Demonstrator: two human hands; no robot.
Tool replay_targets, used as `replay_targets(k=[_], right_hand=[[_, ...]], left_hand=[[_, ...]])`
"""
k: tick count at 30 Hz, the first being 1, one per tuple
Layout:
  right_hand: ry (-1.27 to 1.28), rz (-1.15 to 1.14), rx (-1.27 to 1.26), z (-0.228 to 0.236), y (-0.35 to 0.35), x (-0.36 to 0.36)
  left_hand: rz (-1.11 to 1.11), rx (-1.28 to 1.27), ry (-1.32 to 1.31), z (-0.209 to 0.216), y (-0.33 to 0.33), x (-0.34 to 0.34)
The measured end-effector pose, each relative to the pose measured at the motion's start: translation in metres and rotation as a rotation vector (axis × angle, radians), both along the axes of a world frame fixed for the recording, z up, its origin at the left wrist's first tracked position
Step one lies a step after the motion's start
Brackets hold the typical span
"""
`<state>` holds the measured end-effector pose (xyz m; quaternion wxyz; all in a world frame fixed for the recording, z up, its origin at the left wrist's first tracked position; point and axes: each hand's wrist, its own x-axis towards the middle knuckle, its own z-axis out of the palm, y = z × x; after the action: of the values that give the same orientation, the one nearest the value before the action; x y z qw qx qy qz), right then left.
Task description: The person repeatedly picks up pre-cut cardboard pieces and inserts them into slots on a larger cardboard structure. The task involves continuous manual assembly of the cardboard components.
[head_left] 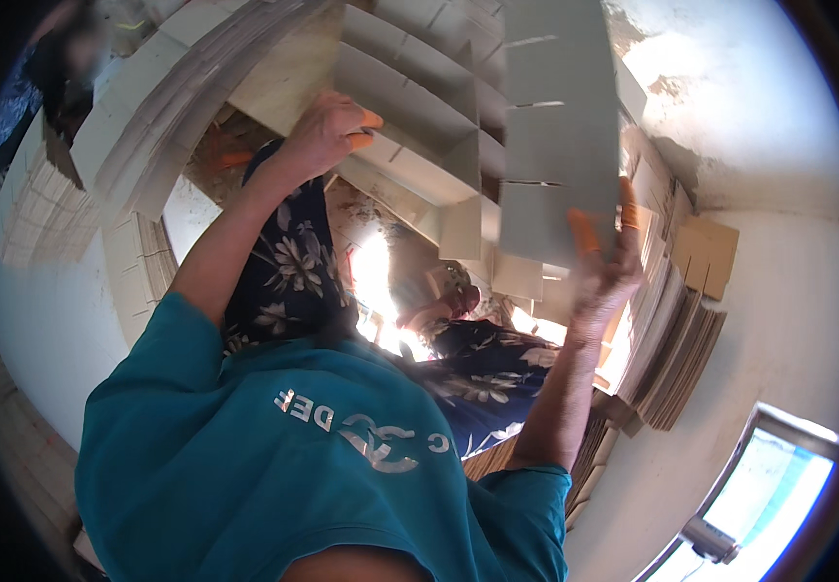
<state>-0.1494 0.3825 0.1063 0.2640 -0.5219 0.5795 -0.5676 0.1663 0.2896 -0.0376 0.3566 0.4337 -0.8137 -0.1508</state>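
Note:
My right hand (609, 257), with orange covers on its fingers, grips a wide grey slotted cardboard strip (560, 145) near its lower end. The strip stands over the right part of a cardboard divider grid (405, 87), whose crossed strips form several cells. Whether the strip's slots engage the grid is hidden behind it. My left hand (327, 134) is closed at the grid's left side, its orange-covered fingertips pinched at the cardboard. Both knees, in dark flowered cloth, are below the grid.
Stacks of slotted cardboard strips (187, 107) stand at the left. More cardboard sheets (677, 339) lean in a row against the wall at the right. A window (759, 495) is at the lower right. Another person (61, 68) is at the far upper left.

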Motion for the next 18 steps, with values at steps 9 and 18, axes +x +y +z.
replay_targets(k=[9,18], right_hand=[[0.492,0.121,-0.117,-0.03,-0.032,0.073],[0.576,0.139,-0.052,-0.037,-0.042,0.085]], left_hand=[[-0.03,0.048,0.119,0.001,-0.002,-0.005],[0.032,-0.009,0.109,0.002,-0.002,-0.012]])
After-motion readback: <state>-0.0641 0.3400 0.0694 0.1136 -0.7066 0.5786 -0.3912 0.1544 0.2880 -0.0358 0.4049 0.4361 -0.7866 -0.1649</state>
